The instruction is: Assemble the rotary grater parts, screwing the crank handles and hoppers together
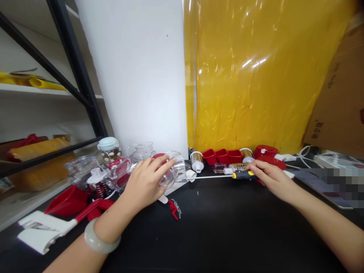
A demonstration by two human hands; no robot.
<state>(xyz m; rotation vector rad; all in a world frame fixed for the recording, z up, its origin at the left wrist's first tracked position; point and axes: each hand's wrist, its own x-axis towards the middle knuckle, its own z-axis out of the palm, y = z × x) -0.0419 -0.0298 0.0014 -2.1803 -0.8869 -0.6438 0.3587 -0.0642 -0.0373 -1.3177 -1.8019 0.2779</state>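
Note:
My left hand (145, 182) is curled over a clear plastic part (179, 167) with a rounded opening, left of the middle of the black table. Its fingertips press on the plastic, and the palm hides some of it. A screwdriver (241, 175) with a black and yellow handle is held by the handle end in my right hand (269, 178). Its long metal shaft lies nearly level and points left toward the clear part. A small white cap-like piece (191, 175) sits by the shaft's tip. Below my left hand lie small red pieces and loose screws (174, 209).
Grater drums (196, 161) and red hoppers (222, 156) line the back. On the left are a white and red grater body (47, 227), a red hopper (68, 201), clear parts and a jar (109, 149). A tablet (321, 187) lies right, beside cables and a cardboard box (335, 98).

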